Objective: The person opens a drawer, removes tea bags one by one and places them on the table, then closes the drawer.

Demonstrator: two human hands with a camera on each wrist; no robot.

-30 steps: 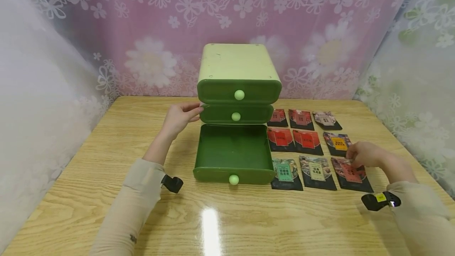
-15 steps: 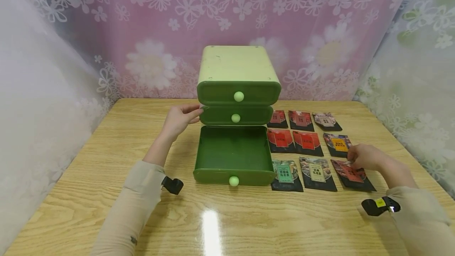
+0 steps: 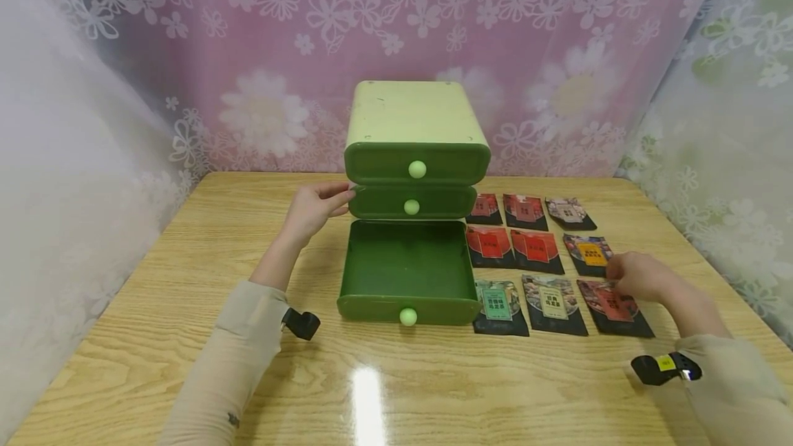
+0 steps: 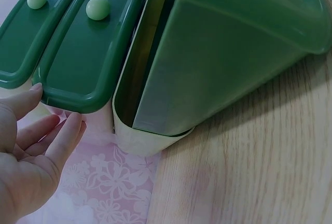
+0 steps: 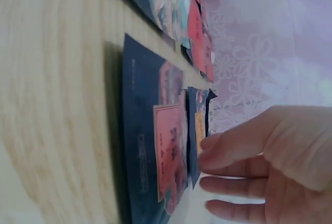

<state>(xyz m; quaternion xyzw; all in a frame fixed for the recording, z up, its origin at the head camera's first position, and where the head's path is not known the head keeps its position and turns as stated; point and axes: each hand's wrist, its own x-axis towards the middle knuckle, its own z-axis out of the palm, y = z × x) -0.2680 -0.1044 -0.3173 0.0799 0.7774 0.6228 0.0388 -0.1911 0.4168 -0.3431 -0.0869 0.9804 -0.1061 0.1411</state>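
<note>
A chest of drawers (image 3: 405, 109) with a cream top and green fronts stands mid-table. My left hand (image 3: 312, 210) touches the left edge of the middle drawer (image 3: 378, 202). In the left wrist view its thumb lies at that drawer's corner, with fingertips along the edge. The bottom drawer (image 3: 409, 260) is pulled out and its floor is bare. My right hand (image 3: 641, 275) is at the top edge of a red-labelled tea packet (image 3: 610, 305), below an orange-labelled tea packet (image 3: 588, 253). In the right wrist view, the right hand's fingers are loosely extended, with no packet between them.
Several more tea packets lie in rows right of the chest, among them a green-labelled one (image 3: 498, 305), a cream-labelled one (image 3: 553, 303) and two red ones (image 3: 535, 248). The top drawer (image 3: 384, 162) is closed. A floral curtain (image 3: 260, 54) hangs behind the table.
The red-labelled packet by my right hand has turned slightly, its lower right corner shifting a little to the right. My left hand has stayed at the middle drawer's edge.
</note>
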